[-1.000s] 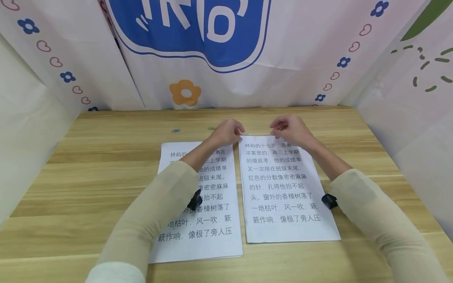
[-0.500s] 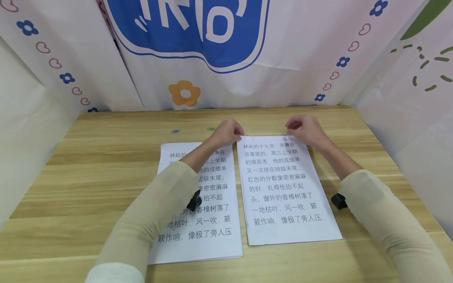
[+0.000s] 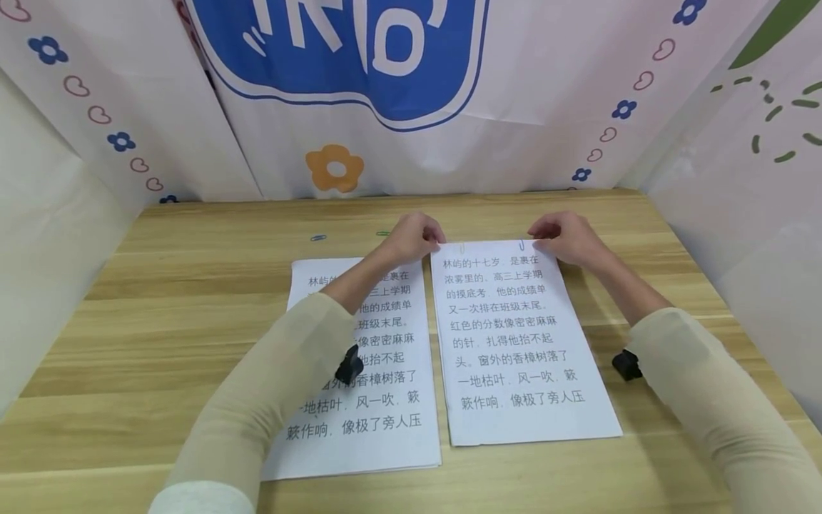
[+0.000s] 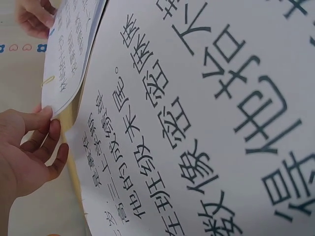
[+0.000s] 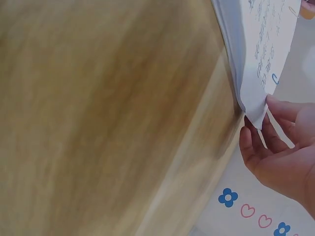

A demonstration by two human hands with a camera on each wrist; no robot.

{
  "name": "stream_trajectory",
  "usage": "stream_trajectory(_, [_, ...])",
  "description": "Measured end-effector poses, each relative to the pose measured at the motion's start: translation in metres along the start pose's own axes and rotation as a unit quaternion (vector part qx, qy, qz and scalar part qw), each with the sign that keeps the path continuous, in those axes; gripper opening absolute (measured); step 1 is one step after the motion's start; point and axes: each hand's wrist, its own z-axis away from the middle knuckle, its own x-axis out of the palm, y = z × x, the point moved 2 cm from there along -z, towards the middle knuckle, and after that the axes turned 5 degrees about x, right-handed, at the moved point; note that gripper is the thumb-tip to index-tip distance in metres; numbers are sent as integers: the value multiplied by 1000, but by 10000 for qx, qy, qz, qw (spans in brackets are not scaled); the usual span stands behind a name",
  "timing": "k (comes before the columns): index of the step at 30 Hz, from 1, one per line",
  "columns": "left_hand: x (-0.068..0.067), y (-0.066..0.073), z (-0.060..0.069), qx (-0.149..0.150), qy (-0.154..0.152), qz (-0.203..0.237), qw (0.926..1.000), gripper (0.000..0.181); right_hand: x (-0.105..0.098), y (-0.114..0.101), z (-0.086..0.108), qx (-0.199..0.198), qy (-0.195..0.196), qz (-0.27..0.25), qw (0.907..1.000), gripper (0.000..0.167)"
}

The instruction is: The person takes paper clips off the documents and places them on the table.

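A stack of printed paper sheets point(image 3: 514, 343) lies on the right, its top edge slightly raised. My left hand point(image 3: 414, 238) pinches its top left corner; the left wrist view shows the thumb on top and fingers below. At the top right corner my right hand point(image 3: 566, 235) pinches the same stack, as the right wrist view also shows. Along the top edge sit a yellow paper clip point(image 4: 47, 81) and a blue paper clip point(image 5: 275, 78). Beneath my left forearm lies a second printed stack point(image 3: 385, 442), partly hidden by the sleeve.
Behind the left stack, a blue paper clip point(image 3: 318, 238) and a green paper clip point(image 3: 382, 233) lie on the wooden table point(image 3: 160, 321). A printed cloth point(image 3: 526, 143) hangs at the table's back edge, with white walls at both sides.
My right hand has moved right along the top edge to the corner, uncovering the blue clip there. The stack's top edge has risen slightly. My left hand stays at its corner.
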Motion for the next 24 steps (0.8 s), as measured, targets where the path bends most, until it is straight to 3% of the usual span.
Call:
stream_trajectory(10, [-2, 3, 2, -33, 77, 148, 9999, 13, -3, 4, 2, -20, -149, -229, 9996, 18])
stream_trajectory(24, [-3, 2, 5, 26, 171, 376, 9991, 12, -9, 5, 6, 96, -523, -718, 9960, 22])
